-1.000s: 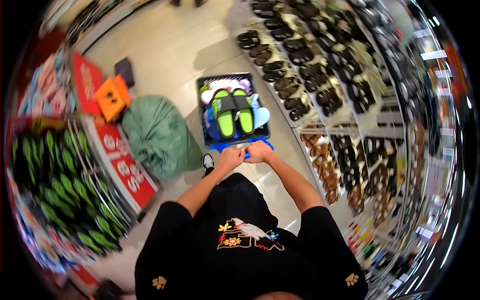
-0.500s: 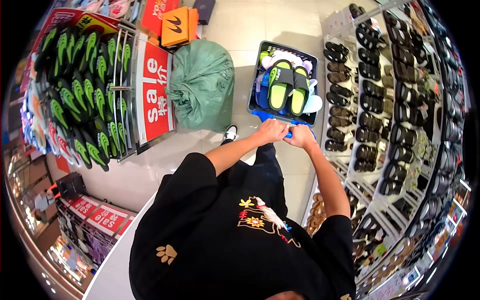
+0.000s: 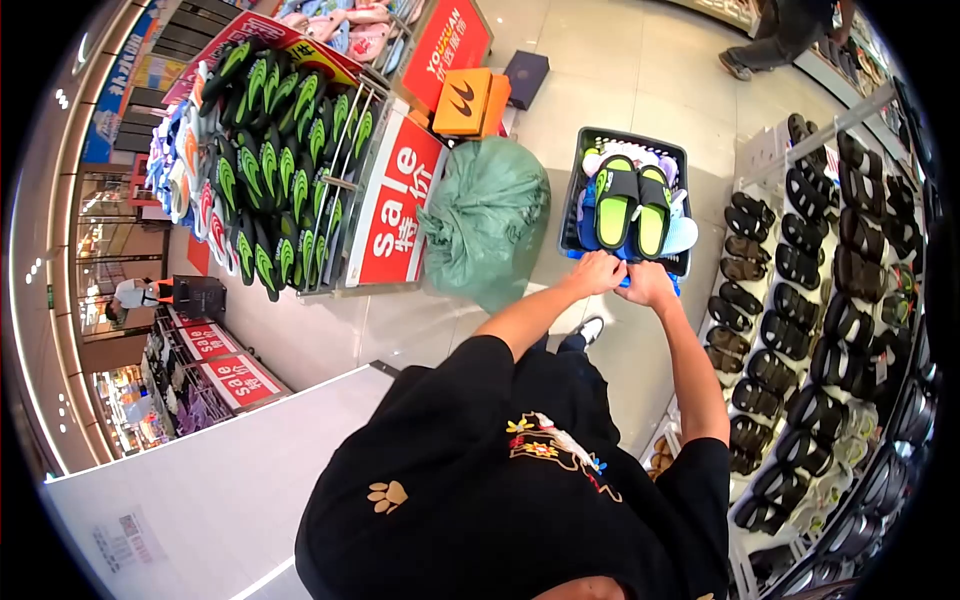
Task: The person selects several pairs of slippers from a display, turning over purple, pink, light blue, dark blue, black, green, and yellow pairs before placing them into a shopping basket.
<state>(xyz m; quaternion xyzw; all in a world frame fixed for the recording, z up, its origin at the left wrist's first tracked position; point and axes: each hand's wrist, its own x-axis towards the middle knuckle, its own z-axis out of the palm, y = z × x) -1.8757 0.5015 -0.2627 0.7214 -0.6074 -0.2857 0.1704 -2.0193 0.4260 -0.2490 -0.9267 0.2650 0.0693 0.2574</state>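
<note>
My left hand and my right hand are side by side, fingers wrapped round the blue handle of a dark shopping basket. Most of the handle is hidden under my fingers. On top of the basket's load lie black slide sandals with lime-green footbeds. Under and around them are other slippers, among them a light-blue one at the right side. What lies deeper in the basket is hidden.
Left of the basket sits a stuffed green sack, beside orange shoeboxes and a red sale sign. A rack of black-green slippers stands farther left. Sandal shelves line the right. Another person is at the upper right.
The view has swung, so the sack, rack and basket appear farther right. My visible white-toed shoe has shifted to beneath my hands. A person has come into view at the upper right. Both hands keep their grip.
</note>
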